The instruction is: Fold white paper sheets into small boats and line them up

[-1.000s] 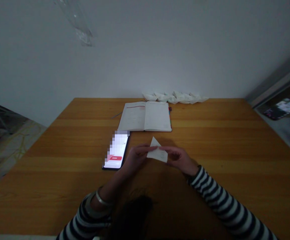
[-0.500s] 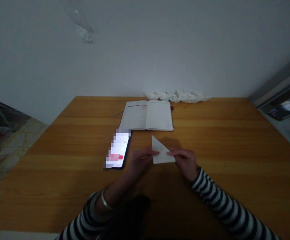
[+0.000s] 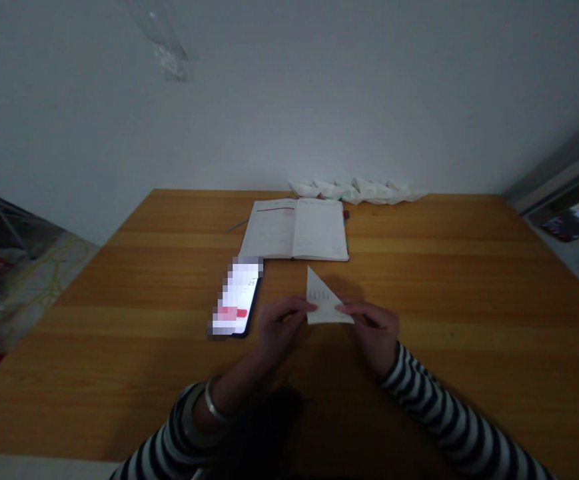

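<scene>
On the left, our left grip [image 3: 280,327] is clamped, thumb against fingers, on the left edge of a small white paper triangle [image 3: 322,308] with faint dark marks. We have this piece over the orange-brown wooden worktop [image 3: 469,280]; we cannot tell whether its lower edge touches the wood. On the right, our right grip [image 3: 376,330] is clamped on the triangle's right corner. To handle it well, we judge, we should pinch lightly, draw both sides evenly so the sheet lies flat without tearing, line up its edges before pressing any crease, and press against the wood for support.

Around us, from the left, a pale floor with yellow lines [image 3: 66,273] lies past the worktop. A clear crinkled plastic piece [image 3: 169,57] hangs against the plain grey wall [image 3: 319,93]. A slim dark phone with a lit screen [image 3: 242,293] lies beside our left grip. Beyond the triangle, a white-paged notebook [image 3: 319,230] lies spread flat; a rumpled white strip [image 3: 364,191] runs along the worktop's back edge.
</scene>
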Action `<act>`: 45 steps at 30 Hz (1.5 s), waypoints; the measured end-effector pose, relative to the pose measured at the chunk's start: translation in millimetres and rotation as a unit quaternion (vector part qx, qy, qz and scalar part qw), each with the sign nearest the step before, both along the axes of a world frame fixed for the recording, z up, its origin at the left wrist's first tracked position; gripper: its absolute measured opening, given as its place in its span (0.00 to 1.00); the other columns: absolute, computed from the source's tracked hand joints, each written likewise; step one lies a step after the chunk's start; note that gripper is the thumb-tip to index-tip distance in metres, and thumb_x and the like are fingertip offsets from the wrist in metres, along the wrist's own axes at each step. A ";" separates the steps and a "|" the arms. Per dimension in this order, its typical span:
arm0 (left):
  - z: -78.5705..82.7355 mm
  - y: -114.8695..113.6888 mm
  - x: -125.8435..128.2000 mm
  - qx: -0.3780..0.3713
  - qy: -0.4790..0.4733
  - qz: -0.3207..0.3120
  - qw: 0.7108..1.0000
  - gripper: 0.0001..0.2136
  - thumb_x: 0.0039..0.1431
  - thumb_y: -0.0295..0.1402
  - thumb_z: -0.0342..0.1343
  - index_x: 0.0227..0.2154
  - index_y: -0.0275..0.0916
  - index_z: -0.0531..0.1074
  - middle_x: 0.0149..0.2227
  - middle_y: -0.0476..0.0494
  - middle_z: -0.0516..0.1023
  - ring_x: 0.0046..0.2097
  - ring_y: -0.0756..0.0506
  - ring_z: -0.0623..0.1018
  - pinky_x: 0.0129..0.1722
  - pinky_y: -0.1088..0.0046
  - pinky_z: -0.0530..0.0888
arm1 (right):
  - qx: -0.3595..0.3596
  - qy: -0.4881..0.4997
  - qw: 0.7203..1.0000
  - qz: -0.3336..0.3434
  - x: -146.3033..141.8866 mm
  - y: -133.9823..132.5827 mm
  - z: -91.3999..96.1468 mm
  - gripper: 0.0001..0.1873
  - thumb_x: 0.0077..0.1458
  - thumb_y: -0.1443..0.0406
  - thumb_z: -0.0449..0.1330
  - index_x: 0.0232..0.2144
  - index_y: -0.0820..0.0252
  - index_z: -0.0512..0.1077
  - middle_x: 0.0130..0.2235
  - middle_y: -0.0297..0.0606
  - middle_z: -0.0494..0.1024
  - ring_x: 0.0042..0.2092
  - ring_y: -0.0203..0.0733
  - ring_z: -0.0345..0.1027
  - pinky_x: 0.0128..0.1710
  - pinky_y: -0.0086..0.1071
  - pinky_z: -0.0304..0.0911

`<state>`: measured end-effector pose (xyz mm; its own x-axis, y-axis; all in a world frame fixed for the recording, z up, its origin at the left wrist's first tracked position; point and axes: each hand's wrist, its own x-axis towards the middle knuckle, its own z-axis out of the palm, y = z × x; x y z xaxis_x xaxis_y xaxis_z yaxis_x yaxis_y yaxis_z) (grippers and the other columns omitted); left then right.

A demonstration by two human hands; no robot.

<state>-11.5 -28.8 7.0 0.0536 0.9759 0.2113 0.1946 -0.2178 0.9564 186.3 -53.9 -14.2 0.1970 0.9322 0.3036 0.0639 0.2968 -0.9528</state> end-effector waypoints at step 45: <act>-10.2 0.9 31.0 -0.244 -0.223 -0.123 0.935 0.22 0.60 0.50 0.58 0.46 0.42 0.58 0.18 0.58 0.73 0.15 0.53 0.68 0.14 0.83 0.64 | -0.187 0.104 0.967 0.135 -26.6 15.6 9.5 0.21 0.56 0.54 0.61 0.46 0.56 0.60 0.16 0.21 0.71 0.14 0.31 0.60 0.14 0.22 0.53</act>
